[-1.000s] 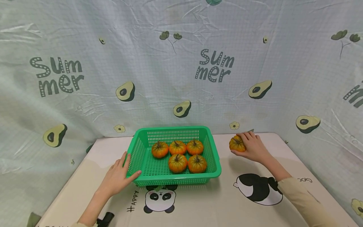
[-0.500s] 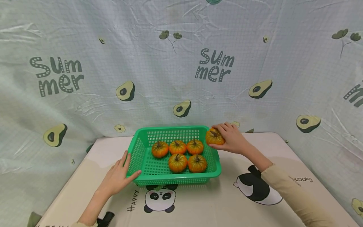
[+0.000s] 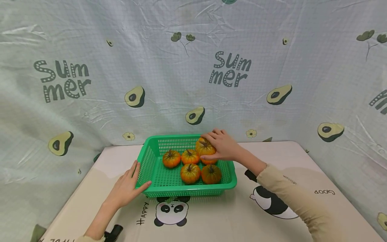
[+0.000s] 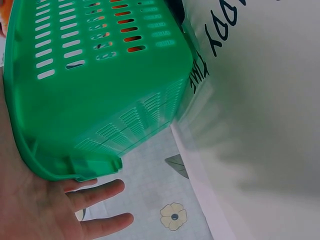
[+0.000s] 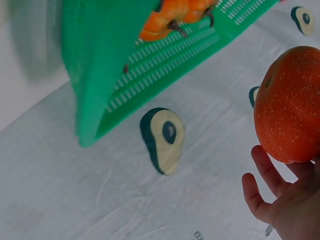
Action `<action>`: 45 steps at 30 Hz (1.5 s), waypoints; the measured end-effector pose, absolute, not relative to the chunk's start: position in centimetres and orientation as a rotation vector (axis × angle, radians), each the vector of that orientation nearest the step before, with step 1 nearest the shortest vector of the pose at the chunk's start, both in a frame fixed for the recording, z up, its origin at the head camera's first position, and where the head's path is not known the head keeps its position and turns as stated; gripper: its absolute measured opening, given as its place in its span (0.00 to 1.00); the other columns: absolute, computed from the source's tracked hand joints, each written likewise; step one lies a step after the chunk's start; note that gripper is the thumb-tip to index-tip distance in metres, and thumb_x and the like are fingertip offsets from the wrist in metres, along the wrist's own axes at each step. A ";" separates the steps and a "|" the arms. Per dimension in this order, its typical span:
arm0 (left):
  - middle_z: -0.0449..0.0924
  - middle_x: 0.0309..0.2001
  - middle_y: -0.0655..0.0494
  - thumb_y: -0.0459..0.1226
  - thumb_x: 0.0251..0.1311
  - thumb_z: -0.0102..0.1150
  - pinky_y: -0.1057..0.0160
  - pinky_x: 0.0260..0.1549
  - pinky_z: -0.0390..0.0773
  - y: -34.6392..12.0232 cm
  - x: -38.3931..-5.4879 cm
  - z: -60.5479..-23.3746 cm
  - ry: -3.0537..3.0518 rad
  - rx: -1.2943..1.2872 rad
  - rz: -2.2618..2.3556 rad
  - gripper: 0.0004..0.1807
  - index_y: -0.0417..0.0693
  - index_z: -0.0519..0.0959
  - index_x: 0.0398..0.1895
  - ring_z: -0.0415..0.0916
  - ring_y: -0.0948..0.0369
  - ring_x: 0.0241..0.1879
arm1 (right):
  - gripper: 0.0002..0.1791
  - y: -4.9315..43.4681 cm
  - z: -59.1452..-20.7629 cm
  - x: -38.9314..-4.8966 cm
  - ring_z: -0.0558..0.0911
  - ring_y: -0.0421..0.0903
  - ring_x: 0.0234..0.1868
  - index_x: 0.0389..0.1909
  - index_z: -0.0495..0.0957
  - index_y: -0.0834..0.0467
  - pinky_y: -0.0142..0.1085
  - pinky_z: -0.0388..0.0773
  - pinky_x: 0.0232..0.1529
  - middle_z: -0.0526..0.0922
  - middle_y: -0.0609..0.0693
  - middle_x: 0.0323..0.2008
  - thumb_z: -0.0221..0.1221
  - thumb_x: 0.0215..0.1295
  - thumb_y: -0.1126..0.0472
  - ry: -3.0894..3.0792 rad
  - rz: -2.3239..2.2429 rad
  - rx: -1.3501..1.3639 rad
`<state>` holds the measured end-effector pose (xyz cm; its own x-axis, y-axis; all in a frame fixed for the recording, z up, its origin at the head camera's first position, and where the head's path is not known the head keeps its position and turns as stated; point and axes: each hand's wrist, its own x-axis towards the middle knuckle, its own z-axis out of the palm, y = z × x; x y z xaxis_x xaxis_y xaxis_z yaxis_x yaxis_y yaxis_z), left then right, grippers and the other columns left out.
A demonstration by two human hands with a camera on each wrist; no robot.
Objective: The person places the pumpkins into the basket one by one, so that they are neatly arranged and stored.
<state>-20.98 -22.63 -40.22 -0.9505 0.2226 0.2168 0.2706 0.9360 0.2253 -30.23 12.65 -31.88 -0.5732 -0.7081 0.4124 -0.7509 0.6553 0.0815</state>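
Note:
In the head view my right hand (image 3: 224,146) grips a small orange pumpkin (image 3: 204,146) over the back right part of the green plastic basket (image 3: 187,190). The right wrist view shows the reddish underside of the held pumpkin (image 5: 290,107), with the fingers of the right hand (image 5: 295,205) around it. Several like pumpkins (image 3: 171,158) sit inside the basket; the back right one is mostly covered by the held pumpkin. My left hand (image 3: 124,189) rests against the basket's left rim, fingers spread. From the left wrist, the hand (image 4: 37,210) lies along the basket's slotted wall (image 4: 100,110).
The basket stands on a pale table cover (image 3: 217,218) printed with a panda and lettering. Behind and at both sides hangs a light curtain (image 3: 169,74) with avocado prints. A black strap end (image 3: 114,232) shows by the left wrist.
My right hand has carried the pumpkin leftward, from the table space right of the basket, past the right rim to over the basket's inside. The left hand and basket have stayed in place.

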 end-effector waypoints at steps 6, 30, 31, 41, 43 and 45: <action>0.45 0.67 0.34 0.59 0.56 0.45 0.42 0.50 0.65 -22.6 -21.0 -40.2 -2.901 -0.376 -0.374 0.48 0.29 0.48 0.66 0.59 0.38 0.59 | 0.41 10.0 -31.4 -30.2 0.66 0.45 0.42 0.55 0.68 0.52 0.40 0.63 0.43 0.76 0.47 0.48 0.43 0.51 0.26 -2.448 0.111 1.205; 0.46 0.67 0.34 0.59 0.57 0.45 0.41 0.51 0.65 -22.5 -21.0 -40.1 -2.903 -0.373 -0.390 0.48 0.29 0.48 0.66 0.58 0.38 0.60 | 0.39 3.3 -34.8 -31.8 0.60 0.44 0.39 0.58 0.64 0.49 0.35 0.59 0.38 0.67 0.48 0.46 0.50 0.50 0.29 -2.478 -0.109 1.356; 0.46 0.67 0.33 0.59 0.57 0.45 0.41 0.51 0.65 -22.5 -21.0 -40.1 -2.902 -0.373 -0.391 0.48 0.29 0.48 0.66 0.58 0.38 0.60 | 0.39 3.1 -35.0 -31.8 0.60 0.44 0.39 0.58 0.64 0.49 0.35 0.58 0.37 0.67 0.48 0.46 0.49 0.50 0.29 -2.472 -0.127 1.358; 0.45 0.67 0.34 0.59 0.57 0.45 0.42 0.51 0.65 -22.5 -20.9 -40.1 -2.904 -0.369 -0.400 0.48 0.30 0.48 0.66 0.59 0.38 0.59 | 0.41 1.7 -36.5 -31.6 0.64 0.45 0.44 0.59 0.63 0.51 0.37 0.63 0.40 0.69 0.46 0.51 0.50 0.49 0.29 -2.447 -0.222 1.426; 0.45 0.67 0.34 0.59 0.57 0.45 0.42 0.51 0.65 -22.6 -20.9 -40.2 -2.906 -0.366 -0.401 0.48 0.30 0.48 0.66 0.59 0.38 0.59 | 0.41 1.5 -36.7 -31.7 0.64 0.45 0.44 0.59 0.64 0.51 0.37 0.64 0.41 0.69 0.47 0.51 0.51 0.49 0.29 -2.432 -0.221 1.442; 0.45 0.67 0.34 0.59 0.57 0.45 0.41 0.51 0.65 -22.6 -20.9 -40.1 -2.906 -0.363 -0.403 0.48 0.30 0.48 0.66 0.59 0.38 0.59 | 0.40 1.1 -37.0 -31.8 0.64 0.44 0.44 0.59 0.64 0.50 0.37 0.64 0.41 0.69 0.46 0.51 0.51 0.49 0.29 -2.419 -0.243 1.454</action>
<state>-20.90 -22.57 -40.14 -0.9530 0.2145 0.2141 0.2647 0.9333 0.2428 -31.78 1.13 -36.96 -0.4384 -0.8819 0.1735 -0.8299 0.4713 0.2987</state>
